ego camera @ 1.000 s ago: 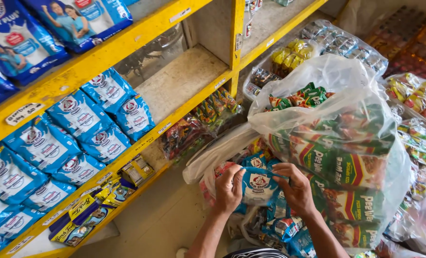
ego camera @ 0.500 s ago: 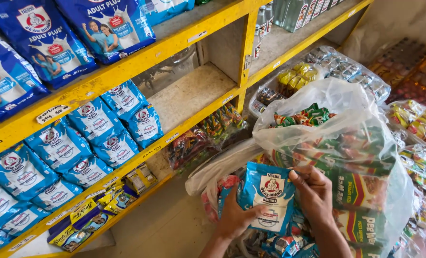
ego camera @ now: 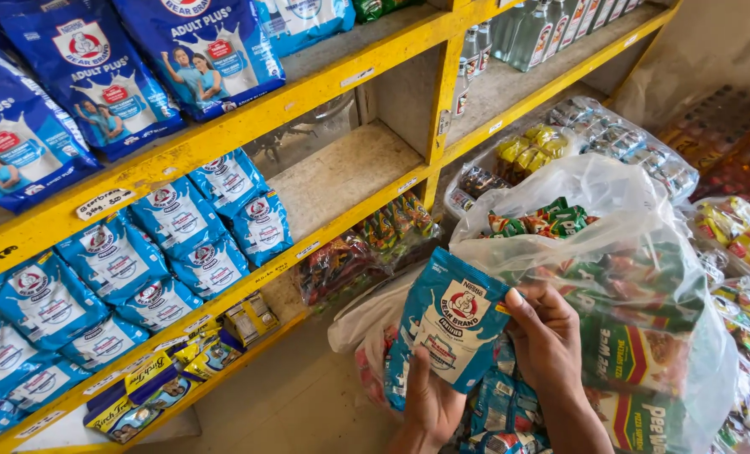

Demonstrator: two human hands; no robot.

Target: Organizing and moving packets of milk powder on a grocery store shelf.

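Blue milk-powder pouch (ego camera: 452, 329) sits between both hands, lifted clear of the goods below and held in front of the big clear plastic bag (ego camera: 619, 252). A second ago it lay low among the other packs with the fingers just closing on it; now it has come up and turned its printed face to the camera, so the pouch is out of the pile and fully in hand. The left hand (ego camera: 430, 402) cups it from beneath, thumb pressed up its front, its grip pinching the lower edge. The right hand (ego camera: 547, 340) clamps the right edge, fingers curled behind and thumb on the front.

Just under the hands lie more small blue pouches (ego camera: 501, 416), partly hidden. The clear bag beside them bulges with green and red snack packets (ego camera: 636, 353), with small green sachets (ego camera: 551, 220) at its open top.

Further left, the yellow shelf (ego camera: 249, 126) carries a leaning row of matching small blue pouches (ego camera: 165, 244), with yellow and black flat boxes (ego camera: 152, 382) on the level below. White price tags are stuck along the shelf edge. Above stand large dark blue pouches (ego camera: 198, 46). At the far top right, clear bottles (ego camera: 543, 29) stand in a row, and bags of wrapped sweets (ego camera: 535, 147) lie below them.
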